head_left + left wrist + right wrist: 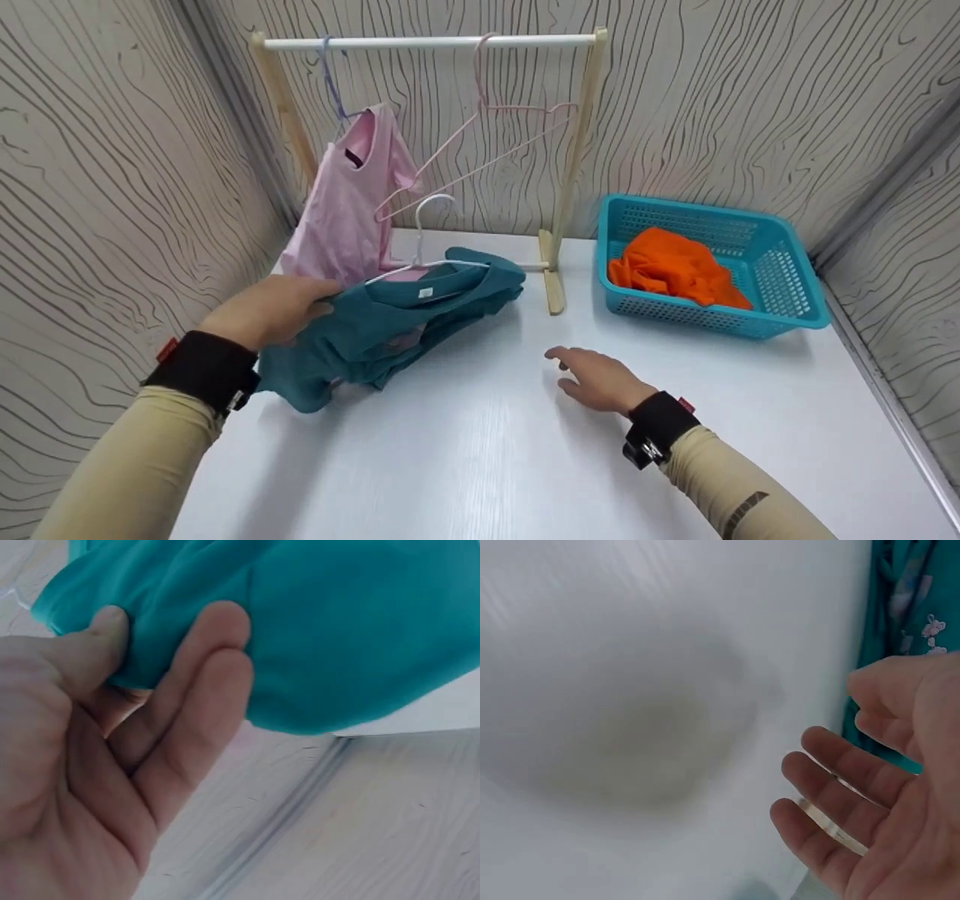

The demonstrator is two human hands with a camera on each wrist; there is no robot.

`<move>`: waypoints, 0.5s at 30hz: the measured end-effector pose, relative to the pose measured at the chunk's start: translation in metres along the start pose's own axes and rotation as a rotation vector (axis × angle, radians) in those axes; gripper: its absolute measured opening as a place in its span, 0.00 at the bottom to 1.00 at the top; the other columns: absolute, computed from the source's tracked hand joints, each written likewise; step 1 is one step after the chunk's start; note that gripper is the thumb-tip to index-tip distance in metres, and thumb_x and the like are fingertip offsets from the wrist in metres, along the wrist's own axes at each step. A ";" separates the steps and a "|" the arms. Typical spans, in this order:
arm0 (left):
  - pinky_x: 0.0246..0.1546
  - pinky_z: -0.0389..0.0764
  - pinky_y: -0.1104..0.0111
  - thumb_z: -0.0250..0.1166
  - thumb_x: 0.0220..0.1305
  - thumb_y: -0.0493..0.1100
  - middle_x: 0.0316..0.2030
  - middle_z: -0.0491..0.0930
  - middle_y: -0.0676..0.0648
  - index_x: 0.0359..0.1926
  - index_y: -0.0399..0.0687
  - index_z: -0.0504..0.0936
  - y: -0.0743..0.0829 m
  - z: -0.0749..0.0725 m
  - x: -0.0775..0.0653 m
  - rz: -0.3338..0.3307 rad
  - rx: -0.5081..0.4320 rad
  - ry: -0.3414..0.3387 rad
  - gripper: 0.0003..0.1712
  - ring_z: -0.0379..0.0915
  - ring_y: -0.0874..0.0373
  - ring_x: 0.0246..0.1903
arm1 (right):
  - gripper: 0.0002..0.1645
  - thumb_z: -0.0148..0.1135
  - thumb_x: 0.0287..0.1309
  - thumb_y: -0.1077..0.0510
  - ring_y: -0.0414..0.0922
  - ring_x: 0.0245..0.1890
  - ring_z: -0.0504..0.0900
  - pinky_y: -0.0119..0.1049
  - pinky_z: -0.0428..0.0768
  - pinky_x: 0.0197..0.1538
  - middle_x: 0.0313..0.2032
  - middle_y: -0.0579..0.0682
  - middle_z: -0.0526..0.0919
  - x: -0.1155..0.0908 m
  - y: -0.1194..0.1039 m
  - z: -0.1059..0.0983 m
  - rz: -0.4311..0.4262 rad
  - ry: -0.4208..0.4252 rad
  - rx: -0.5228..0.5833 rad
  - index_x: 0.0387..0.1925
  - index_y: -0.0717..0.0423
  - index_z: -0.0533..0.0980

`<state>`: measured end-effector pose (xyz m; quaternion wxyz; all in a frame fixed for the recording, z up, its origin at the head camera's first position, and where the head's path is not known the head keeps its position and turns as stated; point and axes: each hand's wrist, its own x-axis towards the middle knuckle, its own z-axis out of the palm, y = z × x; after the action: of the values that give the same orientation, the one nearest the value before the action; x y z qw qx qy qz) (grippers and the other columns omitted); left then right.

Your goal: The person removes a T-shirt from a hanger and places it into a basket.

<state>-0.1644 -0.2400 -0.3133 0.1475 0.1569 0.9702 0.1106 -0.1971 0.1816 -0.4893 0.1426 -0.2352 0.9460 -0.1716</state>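
Observation:
My left hand (271, 309) pinches a teal shirt (330, 330) at one shoulder; in the left wrist view the thumb and fingertips press the teal cloth (337, 630) between them. A white hanger (418, 264) sits in the shirt's neckline, its hook pointing up. The shirt hangs slanted over the white table, and small pale flowers on its front show in the right wrist view. Apart from the shirt, my right hand (604, 381) hovers over the table to the right, fingers loosely spread and holding nothing.
Behind stands a rack with a white bar (427, 43) and wooden posts. On it hang a pink shirt (349, 202) on a blue hanger (330, 82) and a bare pink hanger (480, 112). A teal basket (806, 315) at right holds an orange garment (675, 266). Patterned walls enclose the table (480, 457).

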 end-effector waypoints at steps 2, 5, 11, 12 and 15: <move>0.35 0.80 0.61 0.52 0.67 0.45 0.33 0.76 0.49 0.47 0.53 0.73 0.007 -0.002 0.004 0.057 0.055 0.041 0.10 0.73 0.55 0.31 | 0.27 0.57 0.58 0.55 0.47 0.45 0.77 0.46 0.75 0.50 0.48 0.53 0.78 0.001 0.003 -0.011 0.015 0.078 0.004 0.59 0.51 0.64; 0.43 0.78 0.57 0.53 0.66 0.45 0.35 0.77 0.50 0.48 0.53 0.74 0.020 -0.005 0.010 0.126 0.129 0.101 0.11 0.73 0.54 0.34 | 0.28 0.58 0.58 0.53 0.47 0.42 0.76 0.44 0.77 0.46 0.46 0.54 0.76 0.001 0.009 -0.029 0.061 0.231 0.032 0.58 0.53 0.62; 0.47 0.76 0.55 0.54 0.65 0.44 0.45 0.80 0.47 0.55 0.55 0.74 0.042 -0.008 0.023 0.208 0.112 0.164 0.17 0.77 0.51 0.41 | 0.36 0.58 0.57 0.45 0.50 0.52 0.69 0.50 0.70 0.56 0.55 0.54 0.67 -0.006 0.020 -0.062 -0.008 0.535 0.095 0.62 0.54 0.58; 0.47 0.77 0.55 0.54 0.65 0.44 0.45 0.80 0.47 0.55 0.55 0.74 0.045 -0.008 0.025 0.225 0.108 0.172 0.17 0.78 0.51 0.41 | 0.37 0.58 0.57 0.44 0.50 0.54 0.68 0.51 0.66 0.59 0.57 0.54 0.67 -0.008 0.020 -0.066 -0.042 0.562 0.101 0.62 0.54 0.58; 0.43 0.79 0.58 0.54 0.65 0.44 0.41 0.81 0.47 0.53 0.54 0.75 0.056 -0.010 0.031 0.273 0.114 0.202 0.15 0.79 0.52 0.36 | 0.33 0.54 0.60 0.45 0.50 0.56 0.66 0.55 0.62 0.60 0.58 0.53 0.68 -0.013 0.020 -0.076 -0.138 0.612 0.123 0.63 0.53 0.59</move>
<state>-0.1805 -0.1794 -0.2973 0.0237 0.2835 0.9545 0.0895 -0.2208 0.2243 -0.4258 -0.1467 -0.2273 0.9146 -0.3006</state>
